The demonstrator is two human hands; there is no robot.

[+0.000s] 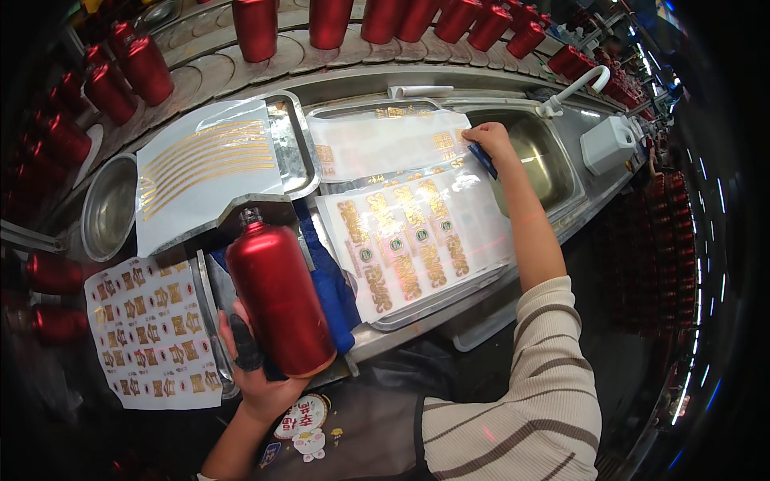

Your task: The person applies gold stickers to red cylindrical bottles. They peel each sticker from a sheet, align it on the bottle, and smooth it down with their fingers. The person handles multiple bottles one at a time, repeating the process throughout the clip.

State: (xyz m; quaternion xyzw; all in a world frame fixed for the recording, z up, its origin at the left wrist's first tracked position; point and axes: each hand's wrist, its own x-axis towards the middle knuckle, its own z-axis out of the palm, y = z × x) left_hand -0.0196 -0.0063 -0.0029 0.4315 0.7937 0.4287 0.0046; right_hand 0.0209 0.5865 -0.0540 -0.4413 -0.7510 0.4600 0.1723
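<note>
A glossy red bottle (279,298) with a clear threaded neck leans in my left hand (265,391), whose fingers wrap around its lower left side. A black covering shows on one of those fingers. Farther right, my right hand (493,143) is closed, its fingertips pinched at the right edge of a white decal sheet (385,148) with gold designs. A flat dark-blue piece, like a scraper (483,160), sticks out under that hand. Nearer to me lies another decal sheet (405,244) with rows of gold lettering and small green round marks.
Gold-striped sheets (204,172) lie on a stand beside a metal bowl (110,207). Another patterned sheet (152,337) is at the left. Behind run a conveyor (216,74) and red bottles (255,30). A sink (537,160), white faucet (573,90) and white jug (607,146) stand right.
</note>
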